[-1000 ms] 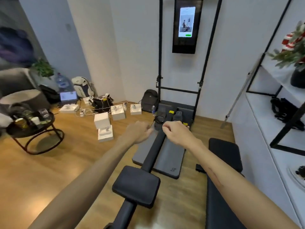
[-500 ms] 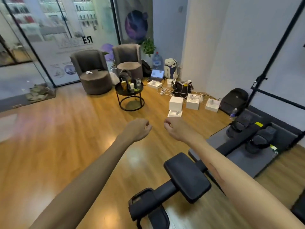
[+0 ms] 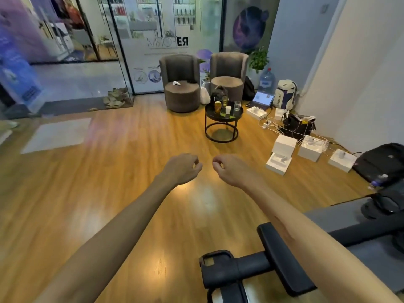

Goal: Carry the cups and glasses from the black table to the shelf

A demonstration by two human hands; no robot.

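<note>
Both hands, left hand (image 3: 183, 169) and right hand (image 3: 229, 169), loosely curled and empty, short of black table (image 3: 223, 116); cups (image 3: 228, 110) untouched there.

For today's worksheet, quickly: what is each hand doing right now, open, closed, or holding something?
Left hand: fingers loosely curled, holds nothing, so open.
Right hand: fingers loosely curled, holds nothing, so open.

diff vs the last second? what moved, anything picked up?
The view swung left, from the wall screen and rowing machine to the glass front and armchairs; the black table with its cups and glasses went from the far left edge to ahead, right of centre. Nothing was picked up or let go. Left hand and right hand stay out front, loosely curled, empty.
</note>
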